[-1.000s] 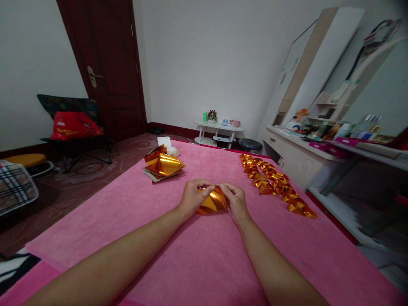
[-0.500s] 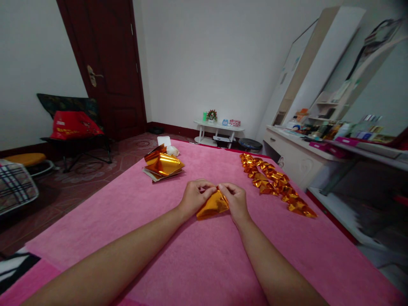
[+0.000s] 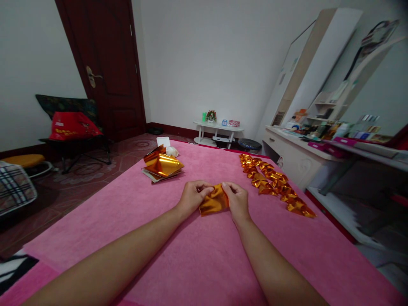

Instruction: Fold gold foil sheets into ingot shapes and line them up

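Note:
A piece of shiny gold foil paper is held between my two hands, just above the pink cloth. My left hand pinches its left upper edge between thumb and fingers. At the opposite edge, my right hand grips it the same way, thumb on top. The paper looks folded, with a slightly creased front face. Beyond my left hand lies a stack of gold foil sheets. To the right, folded gold foil pieces lie in rows.
A white round object and a white tray sit behind the stack. Past the cloth's far edge are a low white table and a dark round stool. A cluttered dresser stands at the right, a chair with a red bag at the left.
The foil paper between my hands has gone from a pointed, triangular outline to a more four-sided one. My right hand has shifted slightly right; the stack and the rows stay put.

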A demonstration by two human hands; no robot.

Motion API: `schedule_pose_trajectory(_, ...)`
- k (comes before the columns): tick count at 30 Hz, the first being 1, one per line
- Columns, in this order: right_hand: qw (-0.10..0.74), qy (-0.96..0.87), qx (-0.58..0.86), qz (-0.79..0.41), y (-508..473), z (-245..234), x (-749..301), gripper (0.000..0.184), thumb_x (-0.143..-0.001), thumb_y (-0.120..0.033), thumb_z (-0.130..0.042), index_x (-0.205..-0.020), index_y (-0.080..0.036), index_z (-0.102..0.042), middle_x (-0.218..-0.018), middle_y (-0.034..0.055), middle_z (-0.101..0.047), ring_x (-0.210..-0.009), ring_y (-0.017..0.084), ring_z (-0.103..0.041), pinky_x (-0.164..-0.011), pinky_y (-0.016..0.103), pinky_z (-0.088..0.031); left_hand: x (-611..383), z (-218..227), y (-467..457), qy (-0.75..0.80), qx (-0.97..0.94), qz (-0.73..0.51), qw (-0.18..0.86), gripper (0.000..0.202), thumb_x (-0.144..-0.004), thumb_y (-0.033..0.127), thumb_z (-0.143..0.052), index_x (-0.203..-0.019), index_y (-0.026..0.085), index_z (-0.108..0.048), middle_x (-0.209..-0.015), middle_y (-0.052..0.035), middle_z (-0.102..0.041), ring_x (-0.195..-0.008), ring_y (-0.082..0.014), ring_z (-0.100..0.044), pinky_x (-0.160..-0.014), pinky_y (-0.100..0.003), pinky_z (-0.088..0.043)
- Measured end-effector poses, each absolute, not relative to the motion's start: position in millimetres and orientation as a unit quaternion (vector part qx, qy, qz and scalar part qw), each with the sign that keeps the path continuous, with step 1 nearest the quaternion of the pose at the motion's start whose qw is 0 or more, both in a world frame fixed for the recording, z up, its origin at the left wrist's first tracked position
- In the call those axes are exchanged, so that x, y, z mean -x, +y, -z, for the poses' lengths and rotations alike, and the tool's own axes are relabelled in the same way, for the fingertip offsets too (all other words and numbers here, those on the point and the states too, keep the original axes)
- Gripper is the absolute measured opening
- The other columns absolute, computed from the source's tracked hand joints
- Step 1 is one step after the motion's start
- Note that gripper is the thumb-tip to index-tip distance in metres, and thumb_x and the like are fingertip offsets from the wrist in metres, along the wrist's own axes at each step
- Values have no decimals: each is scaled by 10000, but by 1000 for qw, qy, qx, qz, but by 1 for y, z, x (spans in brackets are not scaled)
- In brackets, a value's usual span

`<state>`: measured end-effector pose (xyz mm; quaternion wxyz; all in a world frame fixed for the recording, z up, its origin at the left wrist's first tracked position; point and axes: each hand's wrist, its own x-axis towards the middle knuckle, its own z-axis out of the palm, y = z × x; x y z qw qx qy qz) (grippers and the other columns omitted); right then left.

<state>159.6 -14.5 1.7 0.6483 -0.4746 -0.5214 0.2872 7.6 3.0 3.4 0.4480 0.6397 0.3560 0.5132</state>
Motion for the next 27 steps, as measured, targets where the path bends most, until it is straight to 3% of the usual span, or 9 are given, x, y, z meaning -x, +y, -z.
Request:
schedule_pose_trajectory(6, 640, -499, 527, -251, -7, 5, -168, 315, -739, -413, -575, -739, -121, -694, -639, 15, -628, -588, 148, -556, -541, 235, -433, -2, 1, 13, 398, -656, -496, 407, 225, -760, 321, -617, -729, 112, -693, -666, -51, -678, -574, -132, -582, -537, -210, -420)
schedule_pose_trajectory(11, 507, -563, 633, -156, -1, 12, -174, 303, -737, -385, -514, -694, -157, -709, -622, 18, -654, -599, 164, -586, -523, 222, -408, 10, 2, 18, 510, -739, -382, 219, 223, -798, 360, -574, -745, 183, -699, -694, -25, -693, -602, -142, -589, -529, -220, -353)
schedule_pose_trajectory(18, 411, -583, 693, -102, -3, 8, -172, 168, -655, -287, -578, -542, -209, -675, -526, 1, -611, -523, 135, -546, -475, 210, -299, 10, -7, 10, 542, -804, -241, 43, 204, -819, 340, -544, -838, 232, -715, -811, -53, -726, -744, -193, -635, -647, -281, -372)
schedule_pose_trajectory(23, 312, -579, 751, -58, -3, 3, -168, 137, -659, -301, -590, -593, -240, -693, -601, 10, -658, -538, 135, -557, -464, 222, -266, 5, -6, 10, 522, -826, -212, 7, 179, -821, 301, -548, -846, 236, -712, -854, -47, -717, -818, -213, -628, -736, -324, -379)
schedule_pose_trajectory(27, 288, -572, 765, -66, -2, 0, -166, 121, -663, -302, -598, -629, -253, -704, -634, 10, -677, -545, 133, -571, -468, 218, -281, 4, -7, 11, 497, -832, -248, -9, 179, -837, 288, -542, -895, 227, -700, -947, -63, -677, -908, -214, -585, -767, -327, -373)
